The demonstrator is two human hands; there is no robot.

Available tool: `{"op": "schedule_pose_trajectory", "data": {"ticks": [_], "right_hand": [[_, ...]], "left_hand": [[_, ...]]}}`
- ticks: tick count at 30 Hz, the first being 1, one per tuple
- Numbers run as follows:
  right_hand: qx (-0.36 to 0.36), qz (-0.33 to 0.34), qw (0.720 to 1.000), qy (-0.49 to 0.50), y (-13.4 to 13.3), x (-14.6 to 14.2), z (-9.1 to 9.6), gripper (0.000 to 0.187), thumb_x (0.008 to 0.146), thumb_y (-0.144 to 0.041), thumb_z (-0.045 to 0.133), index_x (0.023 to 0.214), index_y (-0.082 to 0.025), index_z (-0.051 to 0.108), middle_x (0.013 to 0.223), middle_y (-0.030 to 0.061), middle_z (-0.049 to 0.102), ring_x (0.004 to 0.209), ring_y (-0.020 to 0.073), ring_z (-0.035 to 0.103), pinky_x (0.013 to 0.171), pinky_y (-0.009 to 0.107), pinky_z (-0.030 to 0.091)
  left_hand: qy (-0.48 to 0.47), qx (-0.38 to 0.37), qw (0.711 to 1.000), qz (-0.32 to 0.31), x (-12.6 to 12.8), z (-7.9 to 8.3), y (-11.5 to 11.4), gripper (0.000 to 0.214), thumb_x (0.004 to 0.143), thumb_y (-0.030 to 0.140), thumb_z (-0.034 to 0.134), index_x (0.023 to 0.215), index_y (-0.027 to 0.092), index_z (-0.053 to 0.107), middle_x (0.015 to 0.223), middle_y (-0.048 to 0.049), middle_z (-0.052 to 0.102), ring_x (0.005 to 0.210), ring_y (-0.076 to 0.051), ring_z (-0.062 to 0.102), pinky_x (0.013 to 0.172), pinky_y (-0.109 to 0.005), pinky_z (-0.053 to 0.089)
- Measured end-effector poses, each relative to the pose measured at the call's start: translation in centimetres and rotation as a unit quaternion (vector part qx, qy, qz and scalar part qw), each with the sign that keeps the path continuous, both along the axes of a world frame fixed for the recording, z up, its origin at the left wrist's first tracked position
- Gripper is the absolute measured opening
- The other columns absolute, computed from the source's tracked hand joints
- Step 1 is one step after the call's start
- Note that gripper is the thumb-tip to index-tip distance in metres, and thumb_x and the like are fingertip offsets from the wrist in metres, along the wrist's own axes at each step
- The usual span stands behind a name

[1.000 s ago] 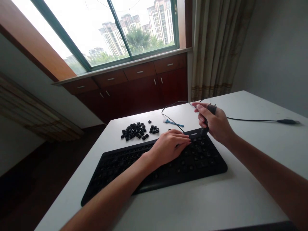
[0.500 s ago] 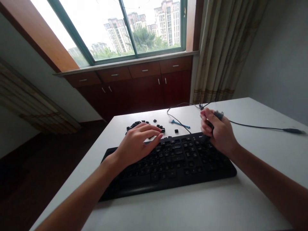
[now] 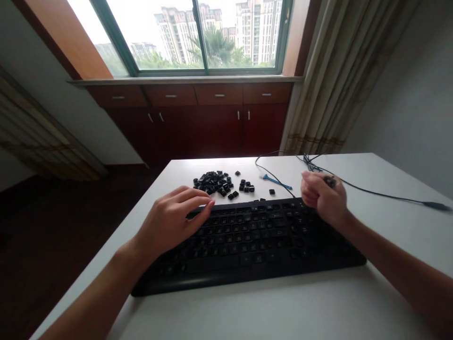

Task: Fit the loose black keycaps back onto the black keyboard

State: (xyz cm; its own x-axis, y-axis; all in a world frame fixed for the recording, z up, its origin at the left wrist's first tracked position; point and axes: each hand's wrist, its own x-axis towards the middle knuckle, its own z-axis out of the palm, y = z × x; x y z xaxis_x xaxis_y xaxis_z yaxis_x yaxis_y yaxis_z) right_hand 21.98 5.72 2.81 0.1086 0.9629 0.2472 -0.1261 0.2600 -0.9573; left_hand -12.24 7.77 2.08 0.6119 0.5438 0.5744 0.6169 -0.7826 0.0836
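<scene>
A black keyboard lies across the white table, with many of its keycaps off and the switch sockets showing. My left hand is over the keyboard's left upper part, its fingers stretched out and the thumb tip close to the fingertips. Nothing shows in it. At the keyboard's right upper corner, my right hand is closed in a fist around a dark grey thing with a ragged end. Most of that thing is hidden by the fingers. Just beyond the keyboard lies a pile of loose black keycaps.
A small blue tool lies behind the keyboard. Near it a single keycap sits apart. The bundled black cable runs along the back and right of the white table. Cabinets stand under the window.
My left hand has moved left, away from the keycaps, uncovering the pile. My right fist has turned and stays by the right upper corner. The camera view has shifted slightly.
</scene>
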Motion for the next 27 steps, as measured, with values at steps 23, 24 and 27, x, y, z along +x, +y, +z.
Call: {"op": "schedule_pose_trajectory", "data": {"ticks": [23, 24, 27], "right_hand": [[-0.11, 0.016, 0.953, -0.282, 1.2, 4.2, 1.8, 0.02, 0.086, -0.032, 0.066, 0.101, -0.018, 0.067, 0.058, -0.0038, 0.05, 0.05, 0.0116, 0.046, 0.045, 0.024, 0.036], [-0.121, 0.022, 0.936, -0.33, 1.3, 4.8, 1.7, 0.024, 0.087, -0.035, 0.065, 0.103, -0.017, 0.067, 0.058, -0.0032, 0.051, 0.051, 0.0126, 0.047, 0.046, 0.025, 0.037], [-0.119, 0.028, 0.893, -0.434, 1.3, 6.3, 1.6, 0.033, 0.09, -0.042, 0.061, 0.11, -0.017, 0.069, 0.068, 0.0018, 0.062, 0.061, 0.0174, 0.057, 0.054, 0.03, 0.046]], "left_hand": [[0.014, -0.04, 0.996, -0.074, 2.7, -0.6, -2.2, 0.008, 0.091, 0.016, 0.066, 0.094, 0.021, 0.071, 0.096, -0.0012, 0.074, 0.082, -0.016, 0.064, 0.075, -0.032, 0.052], [0.013, -0.041, 0.996, -0.075, 2.7, -0.7, -2.2, 0.009, 0.09, 0.015, 0.066, 0.095, 0.021, 0.071, 0.096, -0.0012, 0.074, 0.083, -0.016, 0.064, 0.075, -0.032, 0.052], [0.014, -0.047, 0.996, -0.078, 2.9, -0.8, -2.3, 0.01, 0.09, 0.015, 0.066, 0.096, 0.021, 0.071, 0.097, -0.0013, 0.074, 0.083, -0.016, 0.064, 0.075, -0.032, 0.052]]}}
